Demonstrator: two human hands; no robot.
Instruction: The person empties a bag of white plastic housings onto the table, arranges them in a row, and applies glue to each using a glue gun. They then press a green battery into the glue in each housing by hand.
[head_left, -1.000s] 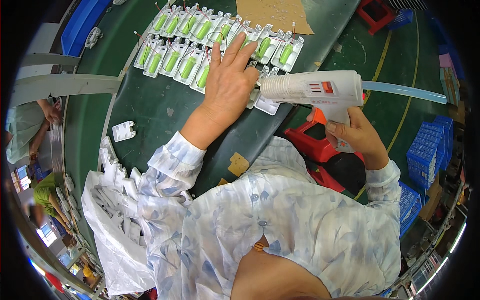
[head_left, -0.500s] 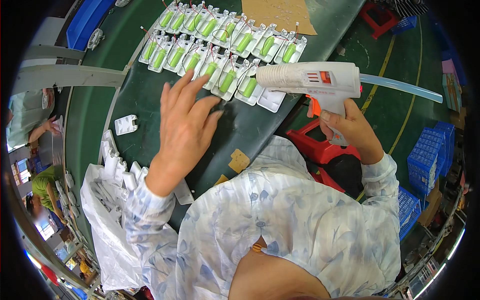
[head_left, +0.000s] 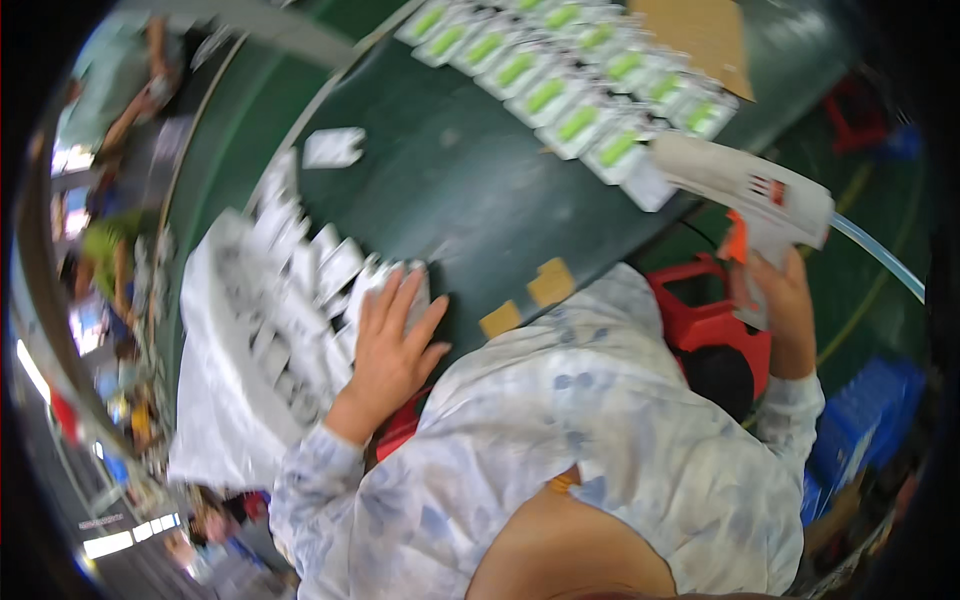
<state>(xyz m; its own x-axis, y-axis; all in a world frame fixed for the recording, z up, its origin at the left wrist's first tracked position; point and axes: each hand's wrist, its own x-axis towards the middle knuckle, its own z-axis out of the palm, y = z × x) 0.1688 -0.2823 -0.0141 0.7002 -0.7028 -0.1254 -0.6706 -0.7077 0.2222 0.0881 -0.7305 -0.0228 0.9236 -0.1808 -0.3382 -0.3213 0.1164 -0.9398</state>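
My right hand [head_left: 784, 305] is wrapped round the handle of a white hot glue gun [head_left: 735, 180] with an orange trigger. A clear glue stick [head_left: 878, 252] sticks out of its back end. The gun's nozzle end is close to the rows of white plastic casings [head_left: 545, 97], each with a green battery cell. My left hand [head_left: 388, 350] lies with fingers stretched over a white casing [head_left: 418, 293] at the table's near left edge, beside a white bag [head_left: 215, 400] of loose casings. Motion blurs the view.
One white casing [head_left: 333, 148] lies apart on the dark green table [head_left: 450, 180]. Tan scraps [head_left: 549, 283] are near its front edge, and a cardboard sheet [head_left: 700, 35] is at the back. A red stool [head_left: 690, 310] and blue crates [head_left: 865, 420] stand at the right.
My left hand has moved from the battery casings down to the loose casings by the bag. The view has turned left, and my right hand still holds the glue gun.
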